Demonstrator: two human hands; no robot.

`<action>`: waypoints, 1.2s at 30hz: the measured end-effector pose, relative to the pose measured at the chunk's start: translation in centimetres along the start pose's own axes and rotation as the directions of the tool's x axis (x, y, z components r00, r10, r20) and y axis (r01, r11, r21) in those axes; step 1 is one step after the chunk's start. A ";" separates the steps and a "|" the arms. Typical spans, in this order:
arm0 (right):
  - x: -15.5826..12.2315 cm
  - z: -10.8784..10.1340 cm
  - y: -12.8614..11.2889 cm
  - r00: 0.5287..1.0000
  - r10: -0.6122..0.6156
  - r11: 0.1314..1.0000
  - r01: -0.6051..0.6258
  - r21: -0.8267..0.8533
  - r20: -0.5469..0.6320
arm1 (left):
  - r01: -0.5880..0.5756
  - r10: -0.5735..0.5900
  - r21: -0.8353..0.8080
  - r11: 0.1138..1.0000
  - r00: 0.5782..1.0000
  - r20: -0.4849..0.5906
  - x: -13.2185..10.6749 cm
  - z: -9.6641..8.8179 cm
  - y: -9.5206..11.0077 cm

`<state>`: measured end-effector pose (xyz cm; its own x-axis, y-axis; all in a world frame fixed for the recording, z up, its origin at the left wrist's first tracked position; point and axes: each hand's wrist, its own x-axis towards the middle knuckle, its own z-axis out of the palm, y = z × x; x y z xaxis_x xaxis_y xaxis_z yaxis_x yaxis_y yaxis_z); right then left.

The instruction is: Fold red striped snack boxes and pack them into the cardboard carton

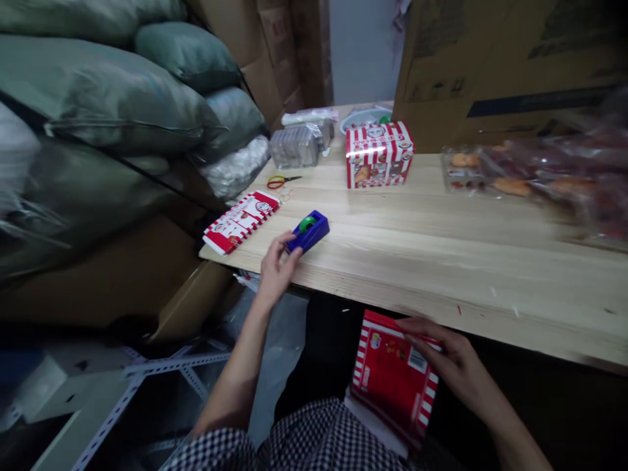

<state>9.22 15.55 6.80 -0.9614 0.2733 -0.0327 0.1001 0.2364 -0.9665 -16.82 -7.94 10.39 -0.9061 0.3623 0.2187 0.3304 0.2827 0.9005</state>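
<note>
My left hand (279,267) is at the near end of a blue tape dispenser (318,229), its thumb and fingers closed around that end. A green roll of tape (307,224) sits in the dispenser; whether a strip of tape is between my fingertips, I cannot make out. Below the table edge, my right hand (454,360) grips the upper right side of a red-and-white striped cardboard box (387,373), tilted over my lap. The box shows a barcode, and a white flap hangs from its lower end.
On the table (392,255) lie flat striped cartons (243,221), yellow-and-red-handled scissors (282,182) and an assembled striped box (379,156). Clear plastic packs (294,147) and a bowl (360,118) stand behind. Packaged toy food (515,186) is at right; stuffed sacks (112,98) pile up left.
</note>
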 end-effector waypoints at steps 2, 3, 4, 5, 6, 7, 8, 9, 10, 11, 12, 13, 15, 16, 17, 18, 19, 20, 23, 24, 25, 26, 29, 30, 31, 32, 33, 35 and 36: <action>-0.6 0.2 0.6 0.998 0.051 0.999 -0.050 0.020 -0.026 | 0.110 -0.101 0.119 0.987 0.992 -0.080 3.7 -2.4 -1.6; -0.8 0.4 0.8 0.997 0.065 0.998 -0.064 0.028 -0.038 | 0.145 -0.138 0.131 0.981 0.988 -0.063 5.2 -3.3 -2.2; -0.9 0.6 0.9 0.996 0.073 0.997 -0.072 0.032 -0.046 | 0.182 -0.180 0.132 0.974 0.983 -0.027 6.4 -3.9 -2.7; -1.0 0.8 1.0 0.996 0.076 0.997 -0.074 0.031 -0.048 | 0.213 -0.217 0.120 0.970 0.976 0.024 7.3 -4.2 -3.1; -1.1 1.0 0.9 0.996 0.073 0.997 -0.071 0.027 -0.043 | 0.240 -0.248 0.104 0.965 0.966 0.076 7.9 -4.3 -3.4; -1.1 1.0 0.9 0.997 0.068 0.998 -0.067 0.021 -0.034 | 0.270 -0.279 0.086 0.959 0.952 0.125 8.2 -4.3 -3.5; -1.1 1.1 0.8 0.998 0.063 0.998 -0.063 0.015 -0.025 | 0.298 -0.305 0.065 0.952 0.938 0.167 8.4 -4.1 -3.5; -1.1 1.0 0.6 0.998 0.058 0.998 -0.058 0.009 -0.019 | 0.322 -0.323 0.039 0.946 0.925 0.199 8.5 -4.0 -3.5; -1.1 1.0 0.5 0.998 0.053 0.999 -0.053 0.006 -0.017 | 0.341 -0.335 0.008 0.940 0.917 0.218 8.5 -3.9 -3.5; -1.1 0.9 0.4 0.999 0.049 0.999 -0.049 0.003 -0.018 | 0.356 -0.341 -0.026 0.934 0.912 0.228 8.4 -3.8 -3.4; -1.1 0.8 0.3 0.999 0.046 0.999 -0.046 0.002 -0.020 | 0.368 -0.345 -0.063 0.928 0.910 0.230 8.4 -3.8 -3.4; -1.2 0.8 0.2 0.999 0.043 0.999 -0.043 0.000 -0.022 | 0.377 -0.347 -0.100 0.921 0.910 0.228 8.2 -3.8 -3.4; -1.3 0.7 0.1 0.999 0.038 0.999 -0.038 -0.002 -0.024 | 0.384 -0.346 -0.172 0.907 0.914 0.215 7.8 -4.0 -3.5; -1.4 0.8 0.2 0.999 0.040 0.999 -0.040 -0.004 -0.027 | 0.381 -0.341 -0.204 0.902 0.917 0.205 7.5 -4.0 -3.7; -1.5 0.9 0.2 0.998 0.044 0.999 -0.044 -0.007 -0.033 | 0.375 -0.336 -0.232 0.897 0.922 0.193 7.1 -4.1 -4.0; -1.5 0.9 0.3 0.998 0.052 0.999 -0.053 -0.011 -0.038 | 0.367 -0.329 -0.255 0.895 0.927 0.177 6.7 -4.1 -4.3; -1.5 1.0 0.4 0.997 0.064 0.998 -0.065 -0.014 -0.041 | 0.356 -0.323 -0.272 0.894 0.933 0.159 6.2 -4.1 -4.7; -1.5 1.1 0.6 0.996 0.075 0.997 -0.076 -0.019 -0.041 | 0.343 -0.317 -0.282 0.896 0.939 0.136 5.7 -4.1 -5.2; -1.3 1.0 0.8 0.997 0.070 0.997 -0.071 -0.021 -0.043 | 0.300 -0.297 -0.272 0.914 0.953 0.054 4.5 -3.8 -6.8; -1.2 1.0 0.8 0.997 0.061 0.998 -0.062 -0.017 -0.051 | 0.287 -0.290 -0.255 0.923 0.957 0.025 4.3 -3.7 -7.3; -1.1 0.9 0.7 0.996 0.053 0.998 -0.054 -0.009 -0.065 | 0.276 -0.285 -0.234 0.932 0.959 -0.004 4.1 -3.7 -7.5; -1.0 0.9 0.4 0.995 0.050 0.999 -0.050 0.002 -0.084 | 0.267 -0.280 -0.210 0.940 0.960 -0.033 3.9 -3.8 -7.7; -1.0 1.4 -0.8 0.987 0.049 0.999 -0.047 0.017 -0.154 | 0.239 -0.257 -0.156 0.958 0.960 -0.109 2.6 -3.6 -6.6; -1.1 1.8 -1.4 0.982 0.042 0.999 -0.041 0.013 -0.182 | 0.228 -0.246 -0.149 0.962 0.961 -0.122 1.8 -3.2 -5.6; -1.1 2.3 -1.9 0.978 0.029 1.000 -0.029 0.003 -0.208 | 0.214 -0.234 -0.154 0.965 0.964 -0.124 0.7 -2.6 -4.4; -1.1 2.9 -2.4 0.972 0.012 1.000 -0.014 -0.010 -0.234 | 0.202 -0.222 -0.167 0.965 0.969 -0.112 -0.7 -1.9 -2.9; -1.2 3.5 -2.8 0.967 -0.010 1.000 0.004 -0.025 -0.256 | 0.191 -0.211 -0.190 0.963 0.974 -0.087 -2.3 -1.0 -1.2; -1.1 4.7 -3.4 0.961 -0.064 0.997 0.049 -0.062 -0.269 | 0.198 -0.203 -0.279 0.940 0.979 0.010 -5.9 1.0 2.5; -1.1 5.2 -3.6 0.960 -0.090 0.994 0.071 -0.080 -0.264 | 0.242 -0.223 -0.317 0.917 0.970 0.095 -7.6 1.9 4.3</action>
<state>8.63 9.57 8.97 -0.8647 0.4870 0.1229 0.0515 0.3295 -0.9428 -7.98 -7.75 11.90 -0.9276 0.3727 -0.0249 -0.0005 0.0655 0.9979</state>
